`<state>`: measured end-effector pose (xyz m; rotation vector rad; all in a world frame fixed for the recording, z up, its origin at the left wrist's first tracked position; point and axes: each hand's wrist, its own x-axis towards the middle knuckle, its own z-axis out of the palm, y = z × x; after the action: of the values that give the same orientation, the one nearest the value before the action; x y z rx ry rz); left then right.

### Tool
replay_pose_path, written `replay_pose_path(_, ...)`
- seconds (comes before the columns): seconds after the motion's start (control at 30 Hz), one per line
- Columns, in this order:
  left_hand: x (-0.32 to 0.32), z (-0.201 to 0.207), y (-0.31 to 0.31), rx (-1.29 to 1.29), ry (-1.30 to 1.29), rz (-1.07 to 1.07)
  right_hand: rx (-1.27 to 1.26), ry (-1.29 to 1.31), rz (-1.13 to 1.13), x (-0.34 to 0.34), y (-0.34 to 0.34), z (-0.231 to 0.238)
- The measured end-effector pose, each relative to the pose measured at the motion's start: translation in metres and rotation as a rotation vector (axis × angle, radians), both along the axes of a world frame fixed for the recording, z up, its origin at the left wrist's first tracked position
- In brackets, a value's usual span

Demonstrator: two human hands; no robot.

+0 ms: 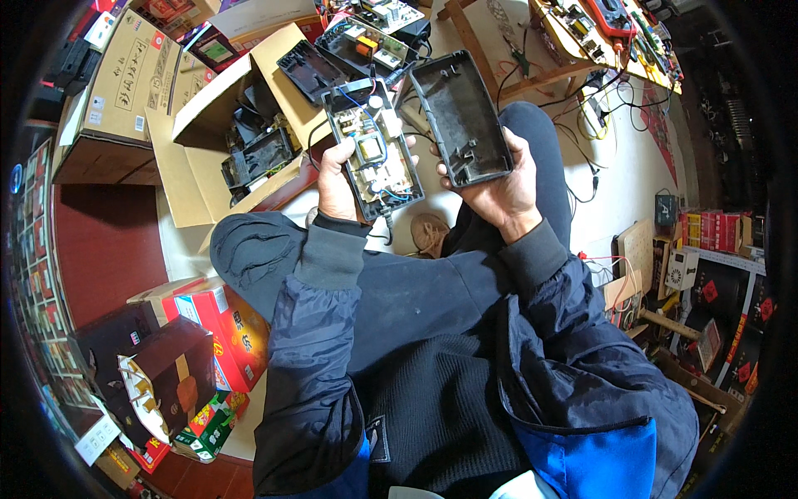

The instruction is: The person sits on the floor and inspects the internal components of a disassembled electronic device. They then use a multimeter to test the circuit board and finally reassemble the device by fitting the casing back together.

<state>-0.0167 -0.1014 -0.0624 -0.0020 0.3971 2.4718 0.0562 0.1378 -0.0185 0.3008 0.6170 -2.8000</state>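
My left hand grips an opened power adapter, its fingers round the long sides of the case. The circuit board inside faces up, with a transformer, a blue wire and white sealant on show; a black cable leaves its near end. In my right hand is a black plastic cover, hollow side up and tilted, the thumb along its right edge. A small gap lies between the two halves. Beyond them, more opened black cases with boards sit close to the adapter's far end.
An open cardboard box at the left holds black cases and parts. Closed cartons stand behind it. At the far right, a bench carries a red multimeter and tools. Loose cables trail across the floor. Colourful boxes lie at the lower left.
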Motion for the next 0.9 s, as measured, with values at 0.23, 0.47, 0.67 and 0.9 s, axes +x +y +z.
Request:
replay_pose_path(0.23, 0.003, 0.007, 0.001, 0.049, 0.003, 0.001, 0.071, -0.084, -0.063, 0.001, -0.003, 0.002)
replay_pose_path(0.47, 0.009, 0.013, -0.001, 0.063, -0.037, -0.035, 0.036, 0.016, -0.012, 0.004, -0.003, 0.002)
replay_pose_path(0.67, 0.009, 0.015, -0.001, 0.003, 0.002, 0.006, 0.044, -0.066, -0.068, 0.003, -0.006, 0.004)
replay_pose_path(0.9, 0.006, 0.010, -0.003, 0.003, 0.043, -0.020, 0.080, -0.070, -0.047, 0.003, -0.005, 0.007)
